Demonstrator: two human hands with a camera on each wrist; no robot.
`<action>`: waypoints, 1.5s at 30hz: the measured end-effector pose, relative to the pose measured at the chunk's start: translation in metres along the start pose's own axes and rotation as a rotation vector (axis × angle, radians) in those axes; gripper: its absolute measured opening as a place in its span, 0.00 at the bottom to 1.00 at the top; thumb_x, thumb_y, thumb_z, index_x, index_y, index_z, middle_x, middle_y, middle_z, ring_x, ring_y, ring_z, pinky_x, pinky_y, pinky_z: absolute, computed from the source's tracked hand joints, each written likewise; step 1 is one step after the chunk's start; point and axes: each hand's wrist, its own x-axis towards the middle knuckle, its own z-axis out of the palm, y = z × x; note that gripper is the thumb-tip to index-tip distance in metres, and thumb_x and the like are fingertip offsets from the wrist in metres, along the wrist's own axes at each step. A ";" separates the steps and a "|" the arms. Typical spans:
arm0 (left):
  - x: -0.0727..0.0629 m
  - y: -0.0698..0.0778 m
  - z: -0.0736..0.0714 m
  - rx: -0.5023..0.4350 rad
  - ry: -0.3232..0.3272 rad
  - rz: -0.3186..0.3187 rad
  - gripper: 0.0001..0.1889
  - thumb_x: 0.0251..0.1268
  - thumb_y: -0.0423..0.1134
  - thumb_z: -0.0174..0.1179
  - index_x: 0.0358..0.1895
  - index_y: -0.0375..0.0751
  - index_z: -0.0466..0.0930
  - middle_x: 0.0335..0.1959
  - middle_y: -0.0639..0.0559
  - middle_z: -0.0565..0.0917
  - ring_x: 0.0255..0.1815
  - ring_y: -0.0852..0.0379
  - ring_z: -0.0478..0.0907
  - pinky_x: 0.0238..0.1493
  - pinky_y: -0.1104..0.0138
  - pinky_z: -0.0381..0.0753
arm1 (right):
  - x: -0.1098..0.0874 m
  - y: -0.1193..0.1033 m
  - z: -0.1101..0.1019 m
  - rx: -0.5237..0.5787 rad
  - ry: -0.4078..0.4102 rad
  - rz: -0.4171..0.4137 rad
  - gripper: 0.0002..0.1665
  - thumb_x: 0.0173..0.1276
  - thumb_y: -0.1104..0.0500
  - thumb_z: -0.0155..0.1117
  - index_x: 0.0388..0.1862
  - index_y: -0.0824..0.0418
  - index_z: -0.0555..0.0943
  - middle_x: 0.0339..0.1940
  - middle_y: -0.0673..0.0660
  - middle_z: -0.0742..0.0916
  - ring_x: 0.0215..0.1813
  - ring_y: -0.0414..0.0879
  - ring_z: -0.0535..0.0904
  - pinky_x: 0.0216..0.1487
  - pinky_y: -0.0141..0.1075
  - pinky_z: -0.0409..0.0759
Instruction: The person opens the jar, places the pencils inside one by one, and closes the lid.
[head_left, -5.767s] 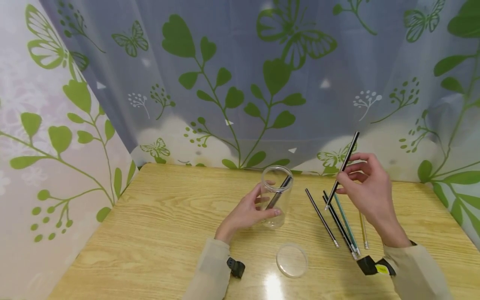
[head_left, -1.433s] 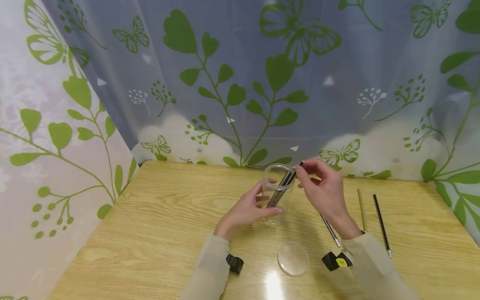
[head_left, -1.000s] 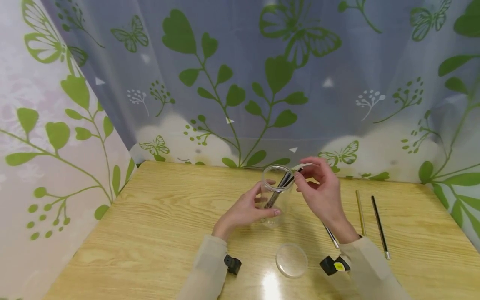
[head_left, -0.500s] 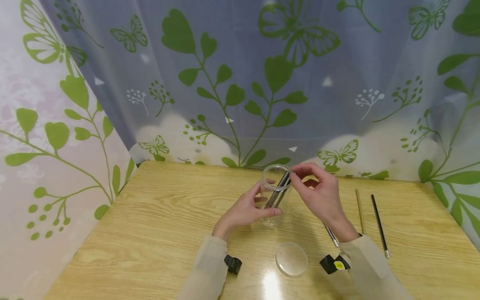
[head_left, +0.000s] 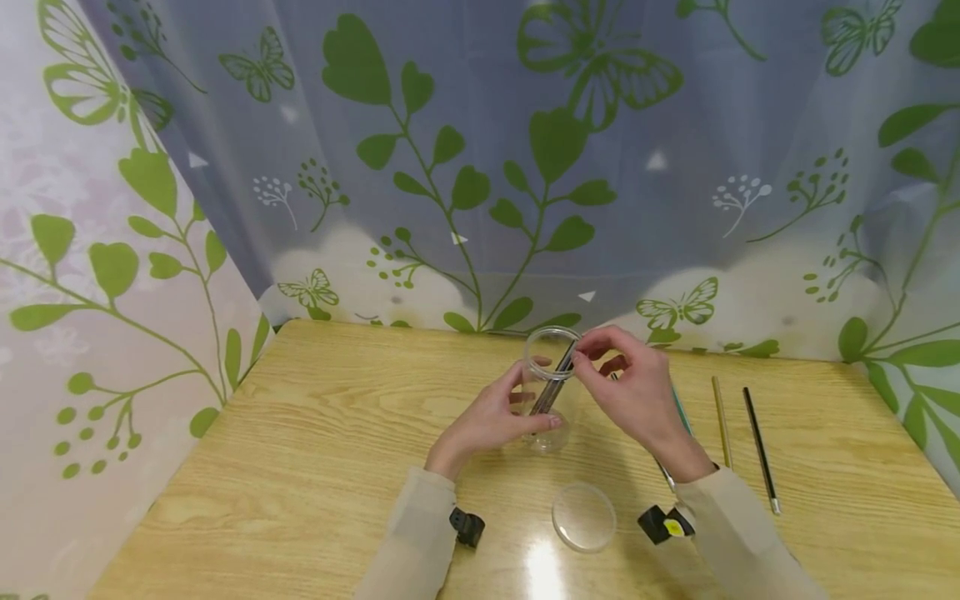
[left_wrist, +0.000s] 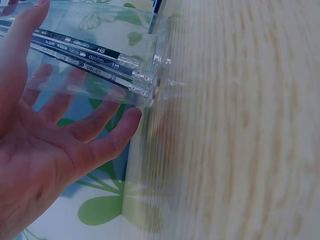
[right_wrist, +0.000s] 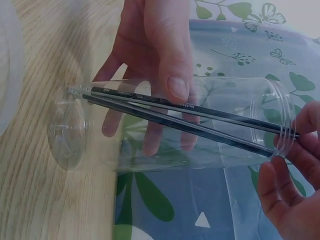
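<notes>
My left hand [head_left: 487, 429] grips a clear plastic jar [head_left: 553, 440], thumb on the near side and fingers behind it. Inside lean several black pencils [head_left: 550, 395], eraser ends down; the left wrist view shows HB and 2B lettering on those pencils [left_wrist: 92, 60]. At the jar's mouth, my right hand [head_left: 630, 392] pinches the upper end of a pencil with thumb and fingertips. In the right wrist view that pencil [right_wrist: 225, 115] lies mostly inside the jar, its top just past the rim.
A clear round lid [head_left: 583, 517] lies on the wooden table in front of the jar. To the right are a yellow pencil [head_left: 721, 417], a black pencil [head_left: 762, 450] and a teal pencil [head_left: 681, 410] partly hidden by the right hand. A patterned curtain [head_left: 450, 208] hangs behind.
My right hand has come from over the loose pencils to the jar's mouth, lowering a black pencil inside. The jar holds more pencils than before. The left hand has stayed on the jar.
</notes>
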 end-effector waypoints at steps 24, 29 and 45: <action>0.000 0.003 -0.001 -0.001 -0.002 0.014 0.41 0.61 0.52 0.74 0.76 0.71 0.62 0.76 0.58 0.69 0.76 0.39 0.68 0.72 0.46 0.73 | -0.002 0.000 0.004 -0.064 0.011 -0.036 0.07 0.64 0.69 0.67 0.36 0.58 0.86 0.32 0.51 0.87 0.35 0.34 0.78 0.33 0.26 0.81; 0.000 0.003 -0.001 0.000 0.000 0.006 0.40 0.61 0.52 0.74 0.75 0.74 0.63 0.74 0.61 0.71 0.76 0.40 0.68 0.73 0.45 0.72 | -0.002 0.000 0.004 -0.006 0.032 -0.011 0.09 0.63 0.72 0.65 0.34 0.59 0.85 0.33 0.52 0.88 0.33 0.35 0.79 0.33 0.24 0.79; -0.001 0.001 -0.001 0.001 -0.009 0.005 0.40 0.61 0.53 0.73 0.74 0.76 0.62 0.76 0.58 0.68 0.76 0.39 0.67 0.71 0.46 0.74 | -0.006 -0.002 0.004 0.191 0.007 0.150 0.09 0.70 0.70 0.61 0.39 0.61 0.87 0.40 0.58 0.89 0.40 0.36 0.83 0.38 0.27 0.82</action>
